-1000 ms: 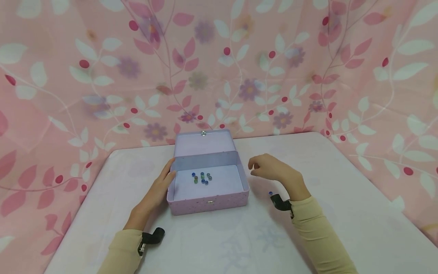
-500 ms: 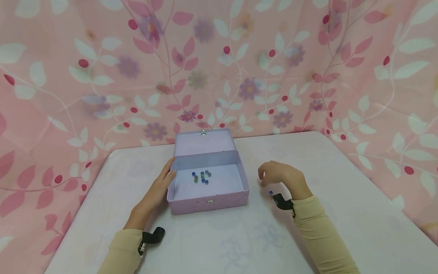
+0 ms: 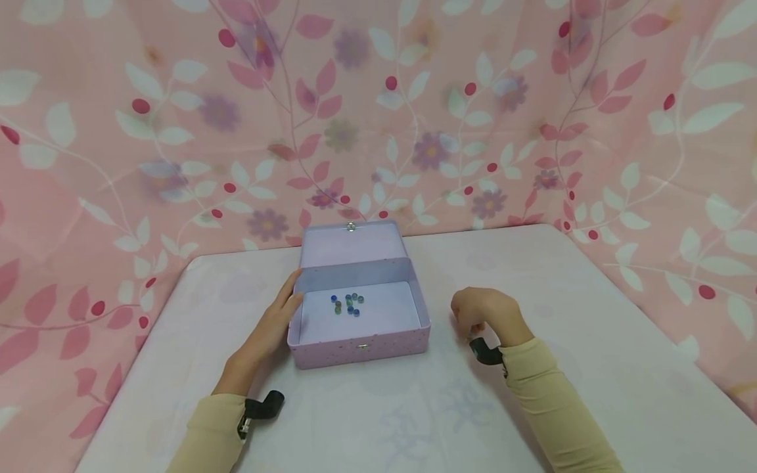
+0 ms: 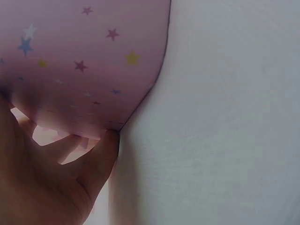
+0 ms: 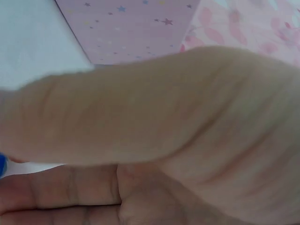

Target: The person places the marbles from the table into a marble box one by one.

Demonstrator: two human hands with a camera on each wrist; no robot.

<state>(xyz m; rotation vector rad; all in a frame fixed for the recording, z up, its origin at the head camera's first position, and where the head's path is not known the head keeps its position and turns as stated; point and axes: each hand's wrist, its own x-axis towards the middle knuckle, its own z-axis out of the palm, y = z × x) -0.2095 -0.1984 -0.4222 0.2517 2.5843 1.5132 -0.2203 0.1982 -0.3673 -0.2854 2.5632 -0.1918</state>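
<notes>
A lilac tin box [image 3: 331,357] stands with its lid [image 3: 355,243] raised behind it. Inside it lie several small glass marbles [image 3: 350,310], blue, green and brownish. My left hand [image 3: 275,328] rests along the box's left side; in the left wrist view its thumb and fingers touch the star-printed wall [image 4: 112,61]. To the right of the box, my right hand [image 3: 486,312] is lowered to the table, fingers bent down. Cut off by the right wrist view's left edge, a blue marble [image 5: 2,165] shows just below the thumb tip. Whether the fingers pinch it is hidden.
A white cloth covers the table [image 3: 378,420], and the pink floral curtain [image 3: 378,131] hangs behind it. Black wrist cameras stick out from both sleeves, the right one [image 3: 486,351] low over the table close to the right fingers.
My right hand has moved away from the box, rightward and then down to the single blue marble on the table, covering it in the head view. The left hand has stayed at the box.
</notes>
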